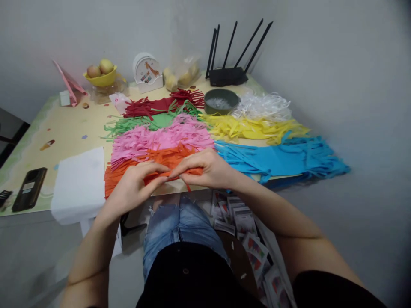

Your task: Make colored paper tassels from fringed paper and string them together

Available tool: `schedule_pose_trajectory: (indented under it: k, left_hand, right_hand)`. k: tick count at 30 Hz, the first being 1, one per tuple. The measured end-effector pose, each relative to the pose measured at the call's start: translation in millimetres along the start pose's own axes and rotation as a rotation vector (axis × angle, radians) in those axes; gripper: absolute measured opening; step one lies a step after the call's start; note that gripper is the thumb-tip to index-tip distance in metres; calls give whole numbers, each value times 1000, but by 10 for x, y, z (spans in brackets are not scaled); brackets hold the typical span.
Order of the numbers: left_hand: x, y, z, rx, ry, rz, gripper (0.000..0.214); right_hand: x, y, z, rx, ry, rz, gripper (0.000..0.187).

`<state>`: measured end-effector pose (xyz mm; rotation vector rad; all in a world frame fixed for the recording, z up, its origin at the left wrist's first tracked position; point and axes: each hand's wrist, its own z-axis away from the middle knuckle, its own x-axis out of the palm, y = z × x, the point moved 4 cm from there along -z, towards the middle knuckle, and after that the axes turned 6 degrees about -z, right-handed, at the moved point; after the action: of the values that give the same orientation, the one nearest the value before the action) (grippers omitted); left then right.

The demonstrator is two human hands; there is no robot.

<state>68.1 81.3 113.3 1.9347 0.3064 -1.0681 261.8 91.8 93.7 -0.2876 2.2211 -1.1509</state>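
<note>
My left hand [136,182] and my right hand [205,167] meet at the near edge of the table, both pinching a strip of orange fringed paper [167,159]. The fingertips touch over the orange sheet, which lies under a pink fringed sheet [160,139]. Further back lie green [144,123] and dark red [154,106] fringed sheets. To the right spread yellow [250,127] and blue [279,158] fringed sheets.
A white sheet [78,182] hangs over the table's near left edge beside a black phone [29,188]. At the back stand a green bowl [221,100], a black router [228,76], a yellow fruit bowl [101,77] and white strips [263,106]. Printed papers [247,231] lie on the floor.
</note>
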Motion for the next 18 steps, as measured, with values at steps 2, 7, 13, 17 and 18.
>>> schedule_pose_trajectory:
  k: [2, 7, 13, 17, 18]
  left_hand:
    - [35, -20, -25, 19, -24, -33, 18]
    - [51, -47, -6, 179, 77, -311, 20]
    - [40, 103, 102, 600, 420, -755, 24]
    - [76, 62, 119, 605, 546, -776, 32]
    - [96, 36, 115, 581, 576, -759, 33]
  right_hand:
    - [-9, -13, 25, -26, -5, 17, 25]
    - [-122, -39, 64, 34, -92, 15, 28]
    - [-119, 142, -74, 359, -152, -389, 31]
    - [152, 223, -85, 414, -165, -716, 27]
    - [191, 221, -76, 409, -118, -764, 28]
